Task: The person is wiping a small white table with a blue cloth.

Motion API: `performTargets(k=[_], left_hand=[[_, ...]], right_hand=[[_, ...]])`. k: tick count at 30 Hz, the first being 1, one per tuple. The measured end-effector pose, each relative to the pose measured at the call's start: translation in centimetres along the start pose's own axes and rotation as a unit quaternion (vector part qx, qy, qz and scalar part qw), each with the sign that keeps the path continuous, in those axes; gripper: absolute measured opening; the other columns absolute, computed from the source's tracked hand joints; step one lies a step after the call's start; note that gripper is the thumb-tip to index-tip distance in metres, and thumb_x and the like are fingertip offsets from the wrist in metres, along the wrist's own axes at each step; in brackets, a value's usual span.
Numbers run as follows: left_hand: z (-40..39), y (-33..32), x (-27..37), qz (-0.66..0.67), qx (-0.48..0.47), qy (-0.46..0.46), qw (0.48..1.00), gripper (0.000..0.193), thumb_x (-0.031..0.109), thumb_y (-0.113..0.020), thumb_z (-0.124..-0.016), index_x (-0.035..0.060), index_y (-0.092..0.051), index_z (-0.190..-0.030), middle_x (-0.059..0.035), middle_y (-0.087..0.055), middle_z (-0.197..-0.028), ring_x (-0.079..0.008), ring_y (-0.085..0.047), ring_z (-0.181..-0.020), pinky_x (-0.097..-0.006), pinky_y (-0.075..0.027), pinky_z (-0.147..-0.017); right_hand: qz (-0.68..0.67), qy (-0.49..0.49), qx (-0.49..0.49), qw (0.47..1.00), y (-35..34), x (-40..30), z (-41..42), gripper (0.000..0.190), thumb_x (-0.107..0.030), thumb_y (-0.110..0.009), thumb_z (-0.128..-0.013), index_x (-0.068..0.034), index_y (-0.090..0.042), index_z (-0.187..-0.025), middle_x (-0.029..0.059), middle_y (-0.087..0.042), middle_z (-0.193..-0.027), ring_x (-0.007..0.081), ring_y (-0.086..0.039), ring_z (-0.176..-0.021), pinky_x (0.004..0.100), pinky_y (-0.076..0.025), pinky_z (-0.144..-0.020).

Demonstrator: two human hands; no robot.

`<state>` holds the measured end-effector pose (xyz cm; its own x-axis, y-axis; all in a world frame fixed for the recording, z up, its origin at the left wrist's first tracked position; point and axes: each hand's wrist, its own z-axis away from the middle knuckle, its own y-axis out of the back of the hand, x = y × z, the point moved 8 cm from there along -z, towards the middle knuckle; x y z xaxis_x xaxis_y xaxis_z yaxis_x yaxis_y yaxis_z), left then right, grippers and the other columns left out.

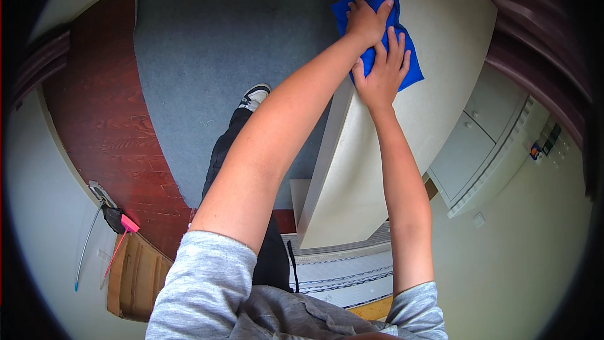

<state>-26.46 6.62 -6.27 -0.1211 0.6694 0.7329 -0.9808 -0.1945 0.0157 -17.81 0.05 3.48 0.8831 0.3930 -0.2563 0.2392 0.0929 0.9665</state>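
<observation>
A blue cloth point(409, 72) lies over the top and near edge of a pale, cream-coloured piece of furniture point(439, 23), at the upper right of the view. My left hand point(367, 21) presses on the upper part of the cloth with bent fingers and its thumb apart; whether it pinches the fabric cannot be told. Just below it, my right hand point(383, 73) rests flat on the lower part of the cloth, fingers spread. The left wrist is close against the right fingertips. Part of the cloth is hidden under both hands.
A grey-blue mat point(203, 33) covers part of the red wooden floor point(104, 80). A pink broom point(128, 223) and a wooden drawer-like box point(137, 278) are at lower left. A mattress point(349, 276) lies behind the furniture. Pale cabinet doors point(472, 151) and dark red curtains point(533, 42) are at right.
</observation>
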Motion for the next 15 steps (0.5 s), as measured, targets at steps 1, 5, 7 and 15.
performTargets(k=[1,5,7,15], left_hand=[[0.0,-0.2,0.2,-0.007,0.005,-0.007,1.0,0.106,0.069,-0.048,-0.093,-0.0107,-0.012,-0.153,-0.036,-0.017,-0.158,-0.0496,-0.02,-0.147,-0.0492,-0.025,-0.12],[-0.4,0.2,0.3,0.016,-0.006,-0.037,0.999,0.111,0.07,-0.051,-0.091,-0.0086,-0.005,-0.155,-0.0333,-0.007,-0.162,-0.0485,-0.017,-0.149,-0.0513,-0.021,-0.121],[-0.4,0.0,0.1,0.028,-0.034,-0.02,0.999,0.113,0.07,-0.052,-0.09,-0.0078,-0.003,-0.155,-0.0325,-0.005,-0.162,-0.0474,-0.015,-0.15,-0.0493,-0.02,-0.121],[0.9,-0.2,-2.0,0.047,-0.061,-0.011,0.997,0.114,0.067,-0.058,-0.089,-0.0031,0.001,-0.157,-0.0277,-0.021,-0.16,-0.0356,-0.035,-0.144,-0.0419,-0.036,-0.115]], right_hand=[[-0.002,0.001,-0.001,1.0,0.0,0.1,-0.2,0.056,-0.033,-0.064,-0.081,-0.018,-0.053,-0.134,0.0114,-0.034,-0.158,0.0339,-0.021,-0.151,0.0572,-0.009,-0.121],[-0.01,0.002,0.009,1.0,0.1,-0.1,-0.5,0.055,-0.033,-0.064,-0.081,-0.019,-0.054,-0.134,0.0107,-0.036,-0.157,0.0343,-0.023,-0.15,0.0577,-0.01,-0.12],[-0.002,-0.009,0.014,1.0,0.3,0.4,-0.2,0.055,-0.034,-0.064,-0.082,-0.02,-0.055,-0.134,0.0104,-0.036,-0.157,0.0342,-0.023,-0.15,0.0576,-0.011,-0.12],[-0.004,-0.069,0.046,0.997,0.3,-0.2,5.2,0.065,-0.038,-0.066,-0.084,-0.024,-0.049,-0.146,0.0103,-0.034,-0.159,0.0334,-0.027,-0.149,0.0562,-0.016,-0.12]])
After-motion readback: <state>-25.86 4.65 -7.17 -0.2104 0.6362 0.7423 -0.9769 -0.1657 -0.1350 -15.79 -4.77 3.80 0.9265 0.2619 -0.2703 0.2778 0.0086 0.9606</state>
